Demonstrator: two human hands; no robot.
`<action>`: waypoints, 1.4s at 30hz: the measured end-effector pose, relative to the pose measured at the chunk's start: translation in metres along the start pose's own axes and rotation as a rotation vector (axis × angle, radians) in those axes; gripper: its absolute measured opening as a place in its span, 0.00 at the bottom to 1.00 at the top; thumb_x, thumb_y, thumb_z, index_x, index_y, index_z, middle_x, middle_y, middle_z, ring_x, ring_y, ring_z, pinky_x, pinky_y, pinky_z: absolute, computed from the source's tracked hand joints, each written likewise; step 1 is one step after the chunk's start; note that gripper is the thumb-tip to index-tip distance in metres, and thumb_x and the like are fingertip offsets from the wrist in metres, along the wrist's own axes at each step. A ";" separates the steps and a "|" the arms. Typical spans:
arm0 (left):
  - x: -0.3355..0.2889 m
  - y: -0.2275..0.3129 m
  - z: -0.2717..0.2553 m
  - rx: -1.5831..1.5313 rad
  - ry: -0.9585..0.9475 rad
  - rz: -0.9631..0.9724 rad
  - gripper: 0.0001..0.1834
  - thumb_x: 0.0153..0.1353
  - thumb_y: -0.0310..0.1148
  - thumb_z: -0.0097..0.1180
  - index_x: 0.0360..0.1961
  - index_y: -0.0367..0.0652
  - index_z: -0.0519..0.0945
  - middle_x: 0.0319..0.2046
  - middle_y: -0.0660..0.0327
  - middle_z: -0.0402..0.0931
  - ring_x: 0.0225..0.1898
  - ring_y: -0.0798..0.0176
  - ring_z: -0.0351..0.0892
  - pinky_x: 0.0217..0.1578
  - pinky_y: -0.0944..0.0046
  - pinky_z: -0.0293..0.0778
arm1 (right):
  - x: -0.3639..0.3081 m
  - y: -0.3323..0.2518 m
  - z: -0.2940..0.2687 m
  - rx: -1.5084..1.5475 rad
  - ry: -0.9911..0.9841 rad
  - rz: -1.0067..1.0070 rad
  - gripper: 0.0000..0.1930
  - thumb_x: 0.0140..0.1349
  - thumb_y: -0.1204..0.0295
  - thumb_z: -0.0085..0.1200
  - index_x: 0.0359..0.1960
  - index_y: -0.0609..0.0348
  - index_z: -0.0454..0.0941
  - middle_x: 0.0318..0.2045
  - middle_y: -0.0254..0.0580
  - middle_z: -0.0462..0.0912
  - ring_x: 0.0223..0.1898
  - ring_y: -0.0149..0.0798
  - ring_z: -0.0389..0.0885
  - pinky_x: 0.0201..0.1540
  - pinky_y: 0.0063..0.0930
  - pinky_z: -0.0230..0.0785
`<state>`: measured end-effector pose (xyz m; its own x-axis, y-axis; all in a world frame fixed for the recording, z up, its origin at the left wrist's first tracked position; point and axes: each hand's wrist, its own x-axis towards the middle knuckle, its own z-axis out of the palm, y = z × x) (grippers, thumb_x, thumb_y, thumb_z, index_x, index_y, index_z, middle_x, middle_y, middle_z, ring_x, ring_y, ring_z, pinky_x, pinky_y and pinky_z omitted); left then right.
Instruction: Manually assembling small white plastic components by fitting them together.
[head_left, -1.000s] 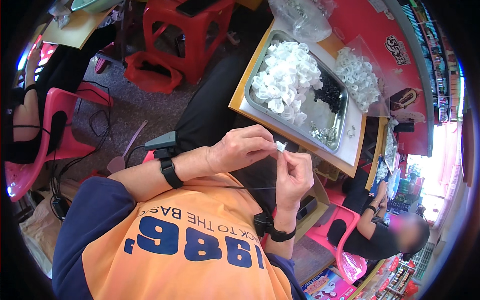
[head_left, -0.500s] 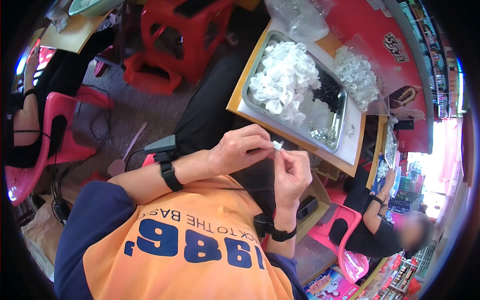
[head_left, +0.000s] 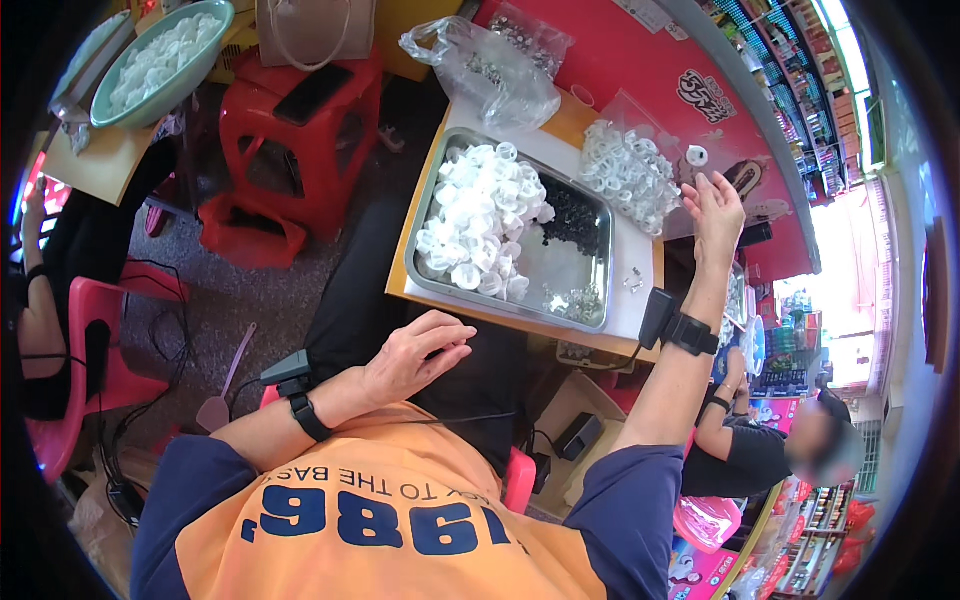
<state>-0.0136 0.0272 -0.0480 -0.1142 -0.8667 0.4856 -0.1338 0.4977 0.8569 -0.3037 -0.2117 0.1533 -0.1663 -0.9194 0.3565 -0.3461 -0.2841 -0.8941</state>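
Note:
My right hand point(head_left: 714, 208) reaches out past the far right of the tray, its fingers spread and nothing held in them. Just beyond its fingertips a small round white plastic piece point(head_left: 697, 156) shows against the red panel, apart from the hand. Beside that hand is a clear bag of translucent plastic pieces point(head_left: 628, 172). My left hand point(head_left: 416, 360) hovers in front of my body, fingers loosely bent with a gap toward the thumb, and I see nothing in it. The metal tray point(head_left: 535, 272) holds white plastic caps point(head_left: 480, 215), small black parts point(head_left: 572, 215) and tiny silvery parts point(head_left: 577, 304).
A clear plastic bag point(head_left: 490, 80) lies at the table's back edge. Red stools point(head_left: 290, 130) and a green basin point(head_left: 215, 40) of white pieces are at the left. A co-worker point(head_left: 745, 455) sits at the right. An open cardboard box point(head_left: 575, 400) stands below the table.
My hands were together on a small white piece; they have come apart. The right one has swung out to the far right, and the left has drawn back. The view has shifted.

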 end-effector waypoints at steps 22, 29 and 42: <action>0.054 0.014 -0.017 -0.607 0.026 -0.593 0.09 0.67 0.28 0.55 0.41 0.32 0.81 0.33 0.61 0.83 0.36 0.73 0.81 0.41 0.72 0.77 | -0.171 0.055 0.066 -0.004 -0.545 0.254 0.07 0.62 0.75 0.59 0.38 0.66 0.81 0.31 0.34 0.80 0.32 0.26 0.75 0.35 0.20 0.67; 0.095 0.034 -0.010 -0.638 0.015 -0.626 0.13 0.60 0.24 0.63 0.46 0.34 0.80 0.39 0.61 0.81 0.39 0.73 0.80 0.44 0.72 0.77 | -0.184 0.018 0.065 -0.086 -0.452 -0.249 0.07 0.57 0.81 0.61 0.37 0.61 0.81 0.36 0.43 0.82 0.37 0.41 0.82 0.40 0.29 0.74; 0.077 0.022 0.003 -0.807 -0.154 -0.930 0.15 0.66 0.29 0.55 0.51 0.32 0.80 0.42 0.53 0.82 0.42 0.63 0.84 0.45 0.65 0.81 | -0.153 0.089 0.015 -0.459 -0.324 0.130 0.06 0.61 0.75 0.57 0.38 0.63 0.82 0.33 0.45 0.82 0.31 0.41 0.82 0.36 0.31 0.73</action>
<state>-0.0283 -0.0287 0.0073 -0.4218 -0.8398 -0.3419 0.4118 -0.5134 0.7529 -0.2958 -0.1004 0.0149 0.0320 -0.9958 0.0855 -0.7193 -0.0823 -0.6898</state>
